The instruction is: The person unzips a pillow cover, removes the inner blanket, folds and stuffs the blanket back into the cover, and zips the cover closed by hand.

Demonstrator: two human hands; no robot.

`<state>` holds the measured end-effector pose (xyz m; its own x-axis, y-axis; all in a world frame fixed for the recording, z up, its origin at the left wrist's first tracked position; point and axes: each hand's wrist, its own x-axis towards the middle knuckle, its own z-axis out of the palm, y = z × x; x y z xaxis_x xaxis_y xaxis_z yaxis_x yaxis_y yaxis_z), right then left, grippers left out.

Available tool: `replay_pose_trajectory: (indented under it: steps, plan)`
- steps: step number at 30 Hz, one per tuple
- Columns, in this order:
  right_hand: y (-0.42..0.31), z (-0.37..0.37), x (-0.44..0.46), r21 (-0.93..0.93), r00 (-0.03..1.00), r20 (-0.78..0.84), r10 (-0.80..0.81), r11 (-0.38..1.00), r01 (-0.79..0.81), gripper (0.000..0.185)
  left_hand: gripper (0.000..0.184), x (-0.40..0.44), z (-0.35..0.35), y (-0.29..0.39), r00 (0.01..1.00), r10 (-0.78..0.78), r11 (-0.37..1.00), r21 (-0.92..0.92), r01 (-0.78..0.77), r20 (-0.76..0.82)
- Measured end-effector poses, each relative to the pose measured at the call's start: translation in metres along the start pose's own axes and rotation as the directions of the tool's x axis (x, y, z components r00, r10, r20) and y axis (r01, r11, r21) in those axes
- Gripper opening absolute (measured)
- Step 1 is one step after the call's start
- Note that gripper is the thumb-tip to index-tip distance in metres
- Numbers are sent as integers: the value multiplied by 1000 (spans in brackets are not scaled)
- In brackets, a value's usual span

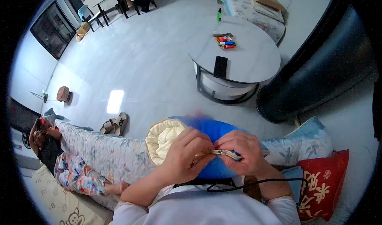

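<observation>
Low in the middle of the head view, a rolled cream quilted cloth [165, 139] lies against blue fabric [213, 127]. A zipper [221, 152] with a metal slider runs between my two hands, in front of the blue fabric. My left hand [189, 153] is closed, its fingers pinching the zipper edge on the left of the slider. My right hand [242, 151] is closed too, pinching the zipper tape just right of the slider. Both hands are close together, a short gap apart. The fingertips partly hide the zipper.
A floral-covered sofa [103, 145] runs behind the hands; another person [75, 165] lies at its left end. A red cushion [324, 185] is at right. Ahead stands an oval table [254, 62] with a phone [220, 67]. A black cable [258, 182] crosses my right forearm.
</observation>
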<state>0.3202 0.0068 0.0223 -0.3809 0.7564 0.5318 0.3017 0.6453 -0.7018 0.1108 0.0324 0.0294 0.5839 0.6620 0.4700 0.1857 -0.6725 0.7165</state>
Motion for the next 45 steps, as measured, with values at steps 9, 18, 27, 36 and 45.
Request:
replay_pose_trajectory:
  steps: [9,18,27,36,45]
  plan:
    - [0,8,-3,-54,998,-7,-58,997,58,25,9,3,-3,25,965,-231,973,26,229,121]
    - [-11,1,-6,-121,995,-19,-95,988,92,26,7,-21,-10,8,907,-413,907,-55,418,83]
    - [-28,-11,-4,-75,993,-9,-121,990,120,19,12,-30,-28,15,924,-369,925,-59,376,97]
    - [-12,-16,-20,182,1000,-19,-23,983,27,19,11,-33,-38,30,973,-175,975,165,150,150]
    - [-3,-41,-24,98,977,94,192,975,-201,25,22,-58,2,6,976,-187,904,408,127,111]
